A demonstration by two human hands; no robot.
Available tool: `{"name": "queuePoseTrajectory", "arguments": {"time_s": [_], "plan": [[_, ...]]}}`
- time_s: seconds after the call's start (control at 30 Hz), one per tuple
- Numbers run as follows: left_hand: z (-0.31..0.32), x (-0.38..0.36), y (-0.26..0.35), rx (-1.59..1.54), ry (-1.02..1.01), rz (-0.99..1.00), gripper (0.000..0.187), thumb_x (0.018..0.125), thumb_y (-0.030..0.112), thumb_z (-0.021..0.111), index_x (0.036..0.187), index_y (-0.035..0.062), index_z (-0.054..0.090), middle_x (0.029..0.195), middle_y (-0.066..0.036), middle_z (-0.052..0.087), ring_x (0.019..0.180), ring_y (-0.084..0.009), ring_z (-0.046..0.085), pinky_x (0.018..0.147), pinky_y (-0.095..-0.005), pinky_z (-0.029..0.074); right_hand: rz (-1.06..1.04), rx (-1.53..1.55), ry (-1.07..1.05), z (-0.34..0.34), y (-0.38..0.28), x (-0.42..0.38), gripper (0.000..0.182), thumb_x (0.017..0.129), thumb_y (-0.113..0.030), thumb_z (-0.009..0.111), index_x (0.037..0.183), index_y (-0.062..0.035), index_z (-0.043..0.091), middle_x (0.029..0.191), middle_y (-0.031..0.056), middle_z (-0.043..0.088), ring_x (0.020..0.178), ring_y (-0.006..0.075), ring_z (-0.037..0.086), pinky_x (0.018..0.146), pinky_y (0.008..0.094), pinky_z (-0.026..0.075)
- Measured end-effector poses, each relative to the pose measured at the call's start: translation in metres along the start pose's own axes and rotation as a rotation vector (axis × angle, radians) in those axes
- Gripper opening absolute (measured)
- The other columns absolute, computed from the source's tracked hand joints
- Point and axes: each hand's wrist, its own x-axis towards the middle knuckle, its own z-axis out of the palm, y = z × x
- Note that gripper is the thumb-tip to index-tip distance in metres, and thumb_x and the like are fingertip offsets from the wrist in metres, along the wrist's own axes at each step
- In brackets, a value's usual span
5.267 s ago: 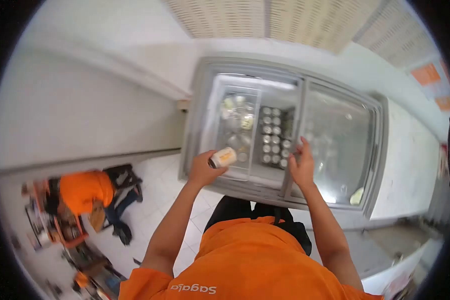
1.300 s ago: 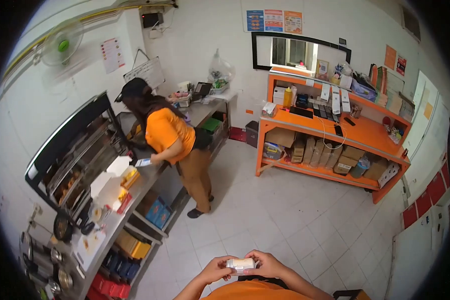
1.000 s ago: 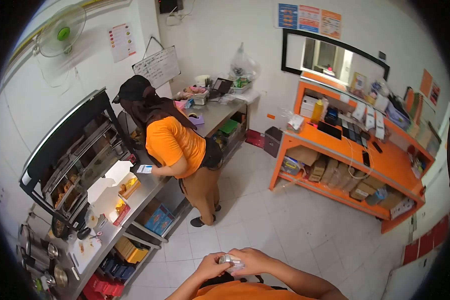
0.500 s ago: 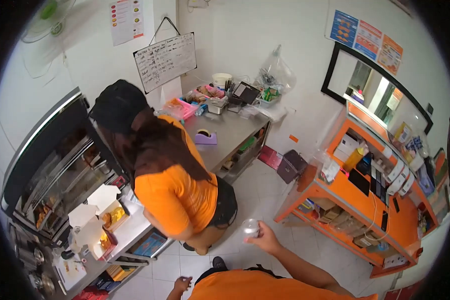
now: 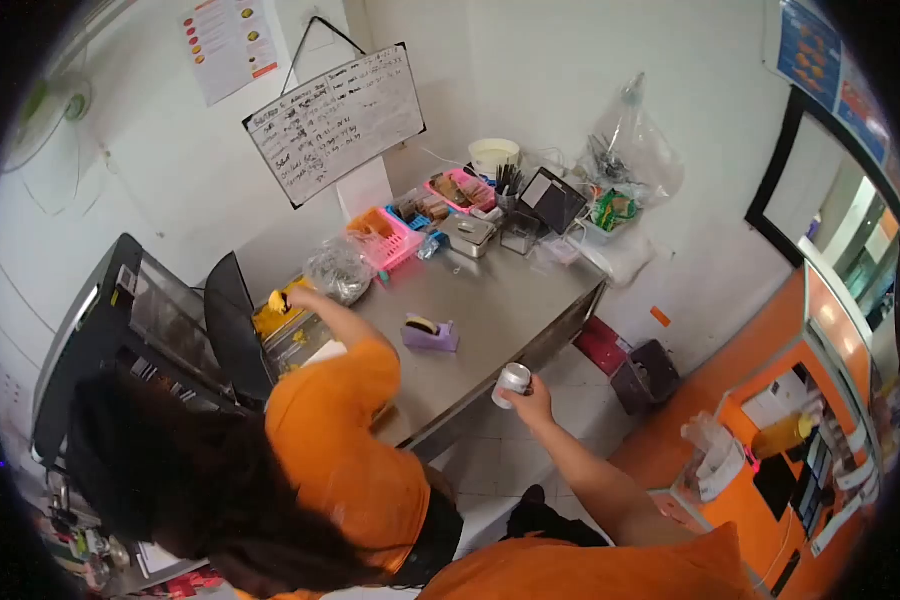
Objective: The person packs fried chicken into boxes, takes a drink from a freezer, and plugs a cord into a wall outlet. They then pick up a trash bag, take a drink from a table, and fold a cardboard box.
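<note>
Near the steel table (image 5: 482, 312), the right hand (image 5: 533, 401) grips 1 can (image 5: 512, 386).

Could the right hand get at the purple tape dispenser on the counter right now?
Probably, to touch it: the metal counter between looks open, though the co-worker stands close. Grasping looks harder, as the right hand already holds a can beside the tape dispenser.

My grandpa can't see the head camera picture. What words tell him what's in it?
A right hand holds a can near a metal table. To the left, a co-worker in orange reaches out. A purple tape holder stands on the table.
</note>
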Motion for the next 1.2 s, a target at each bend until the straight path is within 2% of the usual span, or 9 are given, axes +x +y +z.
{"name": "queuePoseTrajectory", "arguments": {"time_s": [0.07, 0.23, 0.3, 0.57, 0.7, 0.83, 0.97, 1.07, 1.2], "plan": [[0.023, 0.01, 0.056, -0.032, 0.017, -0.032, 0.037, 0.091, 0.035, 0.065, 0.118, 0.0093, 0.064, 0.097, -0.007, 0.069, 0.086, -0.0208, 0.066, 0.07, -0.0448, 0.053, 0.012, -0.02, -0.055, -0.002, -0.045, 0.034, 0.049, 0.077, -0.019, 0.087, 0.115, -0.0041, 0.059, 0.108, 0.0072, 0.066, 0.099, 0.0184, 0.064, 0.085, 0.0341, 0.052], [0.057, 0.027, 0.184, -0.082, 0.014, 0.055, 0.036, 0.092, 0.032, 0.065, 0.119, 0.0081, 0.064, 0.098, -0.007, 0.069, 0.087, -0.0202, 0.066, 0.071, -0.0432, 0.053, -0.063, 0.06, -0.128, -0.011, -0.047, 0.128, 0.047, 0.078, -0.019, 0.086, 0.115, -0.0037, 0.061, 0.108, 0.0069, 0.067, 0.099, 0.0169, 0.064, 0.084, 0.0341, 0.053], [0.064, 0.021, 0.249, -0.107, 0.005, 0.11, 0.036, 0.092, 0.031, 0.065, 0.119, 0.0076, 0.063, 0.099, -0.007, 0.069, 0.087, -0.0199, 0.066, 0.072, -0.0425, 0.053, 0.035, 0.046, -0.098, -0.016, -0.063, 0.155, 0.047, 0.079, -0.02, 0.085, 0.115, -0.0017, 0.061, 0.107, 0.007, 0.068, 0.098, 0.017, 0.065, 0.086, 0.034, 0.052], [0.107, 0.047, 0.427, -0.197, -0.106, 0.205, 0.034, 0.093, 0.027, 0.064, 0.12, 0.0056, 0.063, 0.1, -0.008, 0.069, 0.088, -0.0188, 0.065, 0.074, -0.0399, 0.053, -0.111, 0.148, -0.051, -0.018, -0.166, 0.281, 0.049, 0.078, -0.024, 0.085, 0.113, -0.0003, 0.062, 0.107, 0.0103, 0.067, 0.096, 0.0203, 0.064, 0.085, 0.0354, 0.052], [0.135, 0.074, 0.499, -0.194, -0.159, 0.187, 0.033, 0.093, 0.025, 0.064, 0.12, 0.0047, 0.062, 0.101, -0.008, 0.069, 0.089, -0.0182, 0.065, 0.075, -0.0385, 0.053, -0.455, 0.236, 0.053, -0.042, -0.232, 0.437, 0.056, 0.076, -0.027, 0.086, 0.118, 0.0002, 0.062, 0.108, 0.0126, 0.068, 0.096, 0.022, 0.065, 0.084, 0.0362, 0.051], [0.158, 0.107, 0.562, -0.214, -0.123, 0.113, 0.033, 0.094, 0.023, 0.064, 0.12, 0.0037, 0.062, 0.102, -0.009, 0.069, 0.09, -0.0177, 0.065, 0.076, -0.0372, 0.053, -0.508, 0.004, 0.253, -0.056, -0.288, 0.593, 0.063, 0.071, -0.037, 0.087, 0.115, 0.0013, 0.062, 0.108, 0.0143, 0.069, 0.096, 0.0263, 0.067, 0.085, 0.0382, 0.051], [0.164, 0.112, 0.615, -0.27, -0.025, 0.0, 0.032, 0.094, 0.021, 0.064, 0.121, 0.0027, 0.062, 0.103, -0.009, 0.069, 0.09, -0.0171, 0.065, 0.077, -0.0359, 0.053, -0.435, -0.272, 0.266, -0.043, -0.321, 0.715, 0.065, 0.067, -0.042, 0.087, 0.11, 0.0001, 0.064, 0.108, 0.0179, 0.07, 0.098, 0.0322, 0.068, 0.087, 0.0412, 0.052], [0.162, 0.098, 0.654, -0.335, 0.03, -0.062, 0.031, 0.095, 0.019, 0.064, 0.121, 0.002, 0.061, 0.104, -0.009, 0.069, 0.091, -0.0167, 0.065, 0.078, -0.0349, 0.053, -0.561, -0.596, 0.099, -0.015, -0.311, 0.8, 0.065, 0.063, -0.042, 0.085, 0.109, -0.0014, 0.065, 0.107, 0.0227, 0.07, 0.102, 0.0382, 0.067, 0.089, 0.0454, 0.053], [0.153, 0.067, 0.706, -0.427, 0.078, -0.091, 0.031, 0.095, 0.017, 0.064, 0.121, 0.001, 0.061, 0.105, -0.01, 0.069, 0.091, -0.0161, 0.065, 0.079, -0.0335, 0.053, -0.563, -0.995, -0.052, 0.031, -0.292, 0.862, 0.067, 0.065, -0.047, 0.083, 0.111, -0.0016, 0.067, 0.11, 0.0194, 0.07, 0.104, 0.0353, 0.068, 0.09, 0.0454, 0.055]]}}
